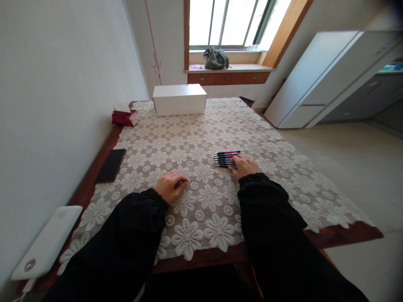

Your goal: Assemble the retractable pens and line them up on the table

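Right hand [244,165] resting fingers on a row of pens [227,159], grip loose, left hand [171,186] curled empty on the lace-covered counter [201,209], white box [179,99] far behind

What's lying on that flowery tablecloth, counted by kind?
Pens, bundled under the right hand: about 6, hard to tell exactly
White box: 1
Red tissue pack: 1
Black phone: 1
White device at the table edge: 1
Total: about 10
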Available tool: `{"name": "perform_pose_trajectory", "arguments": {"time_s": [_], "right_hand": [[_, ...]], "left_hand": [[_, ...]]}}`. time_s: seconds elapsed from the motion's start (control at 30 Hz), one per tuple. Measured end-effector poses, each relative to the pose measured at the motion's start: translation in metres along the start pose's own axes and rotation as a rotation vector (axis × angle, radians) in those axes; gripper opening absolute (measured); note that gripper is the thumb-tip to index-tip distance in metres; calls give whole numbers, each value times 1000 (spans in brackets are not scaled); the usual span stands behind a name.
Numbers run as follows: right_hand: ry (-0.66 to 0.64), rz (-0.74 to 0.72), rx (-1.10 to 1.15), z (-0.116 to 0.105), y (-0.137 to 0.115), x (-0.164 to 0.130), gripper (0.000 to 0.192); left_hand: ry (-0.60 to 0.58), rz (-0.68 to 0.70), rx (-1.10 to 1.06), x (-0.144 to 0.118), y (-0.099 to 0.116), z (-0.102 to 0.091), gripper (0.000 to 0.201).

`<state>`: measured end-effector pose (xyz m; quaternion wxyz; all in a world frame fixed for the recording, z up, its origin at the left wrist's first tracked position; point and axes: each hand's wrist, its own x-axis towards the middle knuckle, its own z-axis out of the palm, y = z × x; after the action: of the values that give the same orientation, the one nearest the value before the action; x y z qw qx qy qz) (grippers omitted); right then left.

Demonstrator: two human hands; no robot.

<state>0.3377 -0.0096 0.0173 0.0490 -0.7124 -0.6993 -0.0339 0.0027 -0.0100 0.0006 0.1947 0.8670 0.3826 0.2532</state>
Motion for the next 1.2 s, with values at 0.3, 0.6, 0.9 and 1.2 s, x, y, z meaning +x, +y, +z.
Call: {"name": "perform_pose_trajectory", "arguments": {"time_s": [0.3, 0.6, 0.9, 1.2], "right_hand": [[-73, -8, 92, -4, -13, 0, 14], [-212, -592, 279, 6, -88, -29, 26], [-196, -564, 295, 8, -92, -31, 26], [-28, -370, 242, 3, -66, -17, 15]], "left_hand": [[3, 14, -10, 0, 0, -1, 14], [-55, -28, -14, -1, 1, 0, 20], [-147, -120, 108, -1, 4, -2, 23], [-165, -134, 115, -1, 4, -3, 23]]}}
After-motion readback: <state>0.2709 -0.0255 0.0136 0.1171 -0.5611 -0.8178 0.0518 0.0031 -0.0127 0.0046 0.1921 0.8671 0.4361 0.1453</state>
